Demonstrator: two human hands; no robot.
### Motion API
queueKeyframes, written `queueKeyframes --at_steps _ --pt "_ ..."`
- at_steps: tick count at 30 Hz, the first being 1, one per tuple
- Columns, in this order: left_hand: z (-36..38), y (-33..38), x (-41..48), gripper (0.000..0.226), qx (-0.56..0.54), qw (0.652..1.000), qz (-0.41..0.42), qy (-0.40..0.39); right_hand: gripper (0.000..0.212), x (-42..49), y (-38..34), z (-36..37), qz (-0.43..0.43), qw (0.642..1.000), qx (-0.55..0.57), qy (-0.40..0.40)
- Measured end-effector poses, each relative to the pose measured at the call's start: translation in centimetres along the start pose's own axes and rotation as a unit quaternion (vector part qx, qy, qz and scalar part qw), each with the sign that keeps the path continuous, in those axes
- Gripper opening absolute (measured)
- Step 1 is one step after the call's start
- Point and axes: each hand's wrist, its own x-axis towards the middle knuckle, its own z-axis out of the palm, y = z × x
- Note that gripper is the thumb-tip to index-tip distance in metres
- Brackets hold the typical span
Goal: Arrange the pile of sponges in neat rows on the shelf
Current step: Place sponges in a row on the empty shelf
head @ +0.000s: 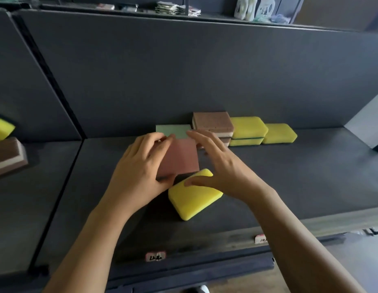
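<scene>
A pink sponge [181,157] lies flat on the dark shelf [289,176]. My left hand [139,168] grips it, fingers curled over its far left edge and thumb at its near edge. My right hand [219,163] hovers over its right side with fingers stretched out, the thumb touching a loose yellow sponge [194,199] lying askew in front. A pale green sponge [175,130] sits just behind the pink one. Along the back wall stand a stack of brown sponges [213,123], a stack of two yellow sponges [247,129] and a single yellow sponge [280,134].
A vertical divider [57,127] separates a left bay holding a yellow sponge [2,127] and a brown sponge [8,157]. Price tags [156,256] sit on the shelf's front lip. The shelf above [177,8] carries packaged goods. Bare shelf surface stretches to the right.
</scene>
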Motion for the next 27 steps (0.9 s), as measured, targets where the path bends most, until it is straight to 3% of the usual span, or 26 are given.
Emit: queueKeyframes --at_steps 4,12,17,24,27 --pt "-0.2 -0.1 0.6 0.083 -0.015 0.999 -0.002 -0.039 0.083 0.5 0.6 -0.4 -0.011 0.999 -0.049 0.015" --pt "0.0 0.5 1.8 0.073 0.047 0.999 0.015 -0.015 0.077 1.6 1.3 -1.0 -0.014 1.0 -0.013 0.017" --pt "0.3 0.3 2.2 0.058 0.047 0.999 0.007 -0.011 0.081 2.1 1.6 -1.1 -0.016 0.999 -0.027 0.023" --pt "0.3 0.0 2.9 0.058 0.045 0.999 0.004 -0.009 0.09 2.8 2.1 -1.4 -0.025 0.997 -0.065 0.022" --pt "0.1 -0.4 3.4 0.062 0.057 0.998 0.0 0.001 0.088 3.5 3.4 -1.5 -0.028 0.991 -0.118 0.057"
